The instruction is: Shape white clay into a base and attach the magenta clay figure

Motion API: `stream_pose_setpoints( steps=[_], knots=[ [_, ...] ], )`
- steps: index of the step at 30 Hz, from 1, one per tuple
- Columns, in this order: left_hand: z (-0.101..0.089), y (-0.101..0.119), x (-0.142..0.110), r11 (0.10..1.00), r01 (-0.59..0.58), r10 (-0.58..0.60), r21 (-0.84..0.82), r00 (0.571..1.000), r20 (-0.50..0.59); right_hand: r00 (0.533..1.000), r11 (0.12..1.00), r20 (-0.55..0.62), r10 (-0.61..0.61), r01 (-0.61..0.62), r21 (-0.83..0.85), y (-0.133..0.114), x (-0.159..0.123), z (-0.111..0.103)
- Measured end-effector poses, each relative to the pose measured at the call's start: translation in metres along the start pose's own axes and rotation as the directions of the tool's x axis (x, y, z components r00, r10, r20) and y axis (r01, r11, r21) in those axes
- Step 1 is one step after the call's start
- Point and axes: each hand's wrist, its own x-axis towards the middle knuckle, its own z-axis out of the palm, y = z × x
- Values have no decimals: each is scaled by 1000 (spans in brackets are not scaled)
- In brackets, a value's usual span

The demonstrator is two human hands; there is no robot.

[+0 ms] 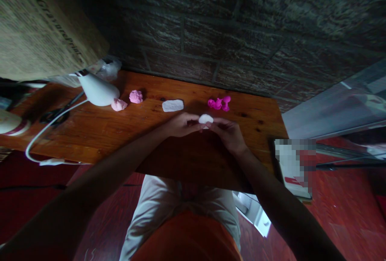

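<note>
Between my two hands is a small, flattened white piece of what looks like modelling clay (206,119), raised over the wooden table. My left hand (183,125) pinches its left edge between thumb and fingers. From the other side, my right hand (228,132) grips its right edge, thumb towards me. Beyond my left hand lies a flat white slab (173,105) with rounded corners. Several joined magenta lumps (219,103) rest just past my right hand. Farther left are a pink lump (136,96) and a paler pink lump (119,104).
A lamp with a white base (101,90) and printed shade (45,27) stands at the left, its white cable (45,130) looping over the table edge. Dark scissors (57,116) lie nearby. A stone-block wall (193,48) borders the wooden table (144,128). A blurred-out flat object (292,168) sits right.
</note>
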Motion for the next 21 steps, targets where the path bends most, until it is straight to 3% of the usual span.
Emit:
stream_pose_setpoints(
  steps=[3, 7, 10, 14, 21],
  knots=[
    [-2, 2, -1, 996, -7, 8, -85, 1000, 5, 999, 999, 10, 31, -31, -9, -1, -1, -3],
    [-3, 3, 0, 965, 36, -44, -259, 999, -23, 992, 995, 113, 49, -59, 80, -5, -1, -9],
    [-2, 3, 1, 933, 93, -91, -348, 996, 23, 990, 990, 137, 32, -50, 130, -7, -2, -10],
    [-1, 5, 2, 934, 112, -98, -339, 994, 58, 990, 988, 140, 25, -46, 149, -5, -2, -8],
    [-4, 14, 1, 918, 179, -149, -353, 983, 110, 984, 986, 151, -94, 72, 147, -6, -2, -6]
  ],
)
